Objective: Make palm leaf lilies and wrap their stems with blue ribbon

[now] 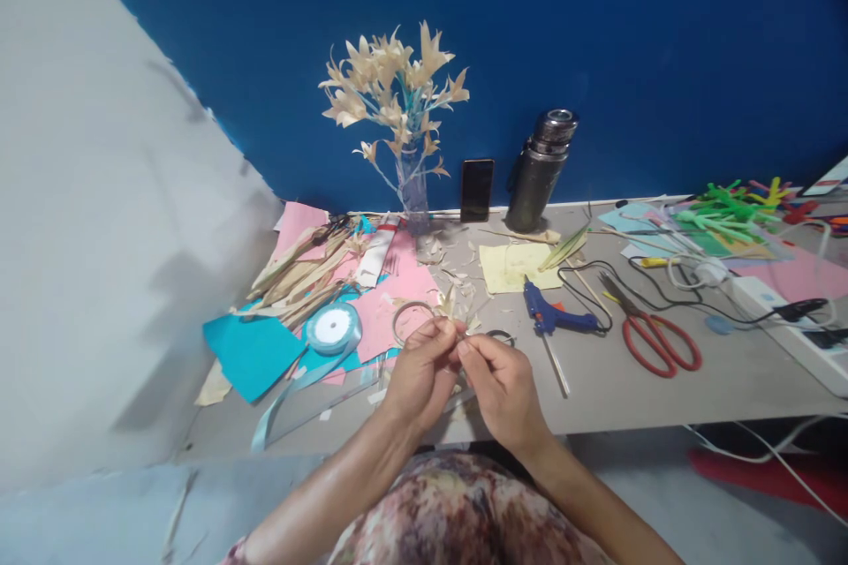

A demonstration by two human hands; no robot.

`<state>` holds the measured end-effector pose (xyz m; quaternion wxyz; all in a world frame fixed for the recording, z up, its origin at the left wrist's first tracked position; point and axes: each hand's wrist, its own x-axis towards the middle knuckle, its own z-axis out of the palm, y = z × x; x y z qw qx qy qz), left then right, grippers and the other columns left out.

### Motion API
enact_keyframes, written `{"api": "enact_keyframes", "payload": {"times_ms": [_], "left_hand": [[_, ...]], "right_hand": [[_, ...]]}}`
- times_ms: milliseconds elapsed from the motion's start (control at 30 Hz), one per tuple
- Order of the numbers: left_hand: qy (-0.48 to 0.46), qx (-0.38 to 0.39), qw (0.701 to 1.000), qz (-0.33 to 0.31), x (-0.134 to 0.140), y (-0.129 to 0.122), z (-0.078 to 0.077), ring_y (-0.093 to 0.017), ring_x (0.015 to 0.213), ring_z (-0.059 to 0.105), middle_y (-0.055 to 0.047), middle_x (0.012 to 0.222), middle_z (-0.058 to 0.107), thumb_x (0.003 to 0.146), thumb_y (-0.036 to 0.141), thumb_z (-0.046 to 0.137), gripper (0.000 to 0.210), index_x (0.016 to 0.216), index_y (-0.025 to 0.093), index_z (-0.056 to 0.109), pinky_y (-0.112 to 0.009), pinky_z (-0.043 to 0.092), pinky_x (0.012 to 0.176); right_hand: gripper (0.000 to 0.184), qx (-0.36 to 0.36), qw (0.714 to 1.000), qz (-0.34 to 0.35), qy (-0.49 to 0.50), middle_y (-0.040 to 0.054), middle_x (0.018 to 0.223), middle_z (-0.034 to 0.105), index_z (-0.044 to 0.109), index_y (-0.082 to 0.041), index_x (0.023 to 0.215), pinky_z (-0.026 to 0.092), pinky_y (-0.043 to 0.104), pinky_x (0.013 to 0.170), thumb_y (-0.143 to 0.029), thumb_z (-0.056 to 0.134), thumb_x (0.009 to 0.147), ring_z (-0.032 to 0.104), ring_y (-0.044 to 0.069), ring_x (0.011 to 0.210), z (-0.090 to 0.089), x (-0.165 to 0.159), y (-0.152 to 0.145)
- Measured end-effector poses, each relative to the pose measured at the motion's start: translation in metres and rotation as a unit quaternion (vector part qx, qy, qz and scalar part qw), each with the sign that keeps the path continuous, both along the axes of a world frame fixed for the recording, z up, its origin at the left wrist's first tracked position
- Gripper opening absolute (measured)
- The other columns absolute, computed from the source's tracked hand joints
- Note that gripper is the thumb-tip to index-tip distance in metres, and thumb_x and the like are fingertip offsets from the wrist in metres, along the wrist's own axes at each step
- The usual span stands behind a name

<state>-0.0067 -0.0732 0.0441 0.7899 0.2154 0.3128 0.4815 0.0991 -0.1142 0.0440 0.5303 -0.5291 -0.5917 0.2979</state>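
Note:
My left hand point(424, 366) and my right hand point(500, 384) meet over the table's front part, fingertips pinched close together. Pale pointed petals of a small dried-husk flower point(454, 302) rise just above the fingertips; its base appears to be in my left hand's pinch. What my right thumb and forefinger grip is too small and covered to make out. Behind my left hand lies a tape roll point(412, 307). A dark ring point(502, 335), partly hidden, is behind my right hand. The blue hot glue gun point(556, 316) lies right of my right hand.
A clear vase point(414, 190) with husk flowers point(390, 79) stands by the wall, near a phone point(477, 190) and a thermos point(540, 172). Left are dried husks point(311, 269) and a ribbon spool point(331, 328). Right are red-handled scissors point(655, 335), cords and a power strip point(788, 331).

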Motion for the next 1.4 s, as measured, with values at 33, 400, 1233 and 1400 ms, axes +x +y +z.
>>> {"api": "enact_keyframes", "payload": {"times_ms": [33,400,1233,1400], "left_hand": [[-0.001,0.001,1.0,-0.001,0.0,0.0,0.0,-0.008,0.051,0.048,0.004,0.057,0.051,0.065,0.031,0.089,0.027,0.073,0.013,0.07,-0.021,0.041,0.051],[-0.024,-0.024,0.999,0.012,-0.001,-0.001,-0.004,-0.009,0.063,0.055,-0.004,0.074,0.068,0.062,0.021,0.089,0.021,0.074,0.01,0.075,-0.021,0.047,0.065],[0.14,0.116,0.982,0.04,-0.004,0.003,-0.007,-0.011,0.053,0.054,0.001,0.058,0.06,0.06,0.045,0.089,0.033,0.066,0.015,0.076,-0.023,0.046,0.052],[0.26,0.227,0.938,0.043,-0.017,0.008,-0.007,-0.013,0.064,0.055,-0.002,0.065,0.06,0.075,0.038,0.079,0.025,0.068,0.015,0.075,-0.025,0.045,0.062]], "right_hand": [[0.037,-0.001,1.0,-0.001,0.003,-0.0035,0.057,0.045,0.046,-0.02,0.062,0.035,0.023,0.055,-0.03,0.046,0.098,0.045,0.012,0.056,0.0,0.0,0.0],[0.037,-0.025,1.0,0.01,0.007,-0.0046,0.056,0.042,0.05,-0.019,0.062,0.033,0.023,0.053,-0.032,0.049,0.097,0.04,0.011,0.053,-0.001,0.008,0.001],[0.038,-0.008,0.999,0.007,0.045,-0.0041,0.053,0.047,0.052,-0.018,0.061,0.036,0.021,0.052,-0.033,0.051,0.096,0.045,0.01,0.051,-0.011,0.001,0.005],[0.031,-0.037,0.997,0.044,0.05,-0.0009,0.062,0.059,0.062,-0.017,0.07,0.041,0.022,0.057,-0.032,0.053,0.095,0.054,0.012,0.059,-0.026,0.007,0.01]]}}
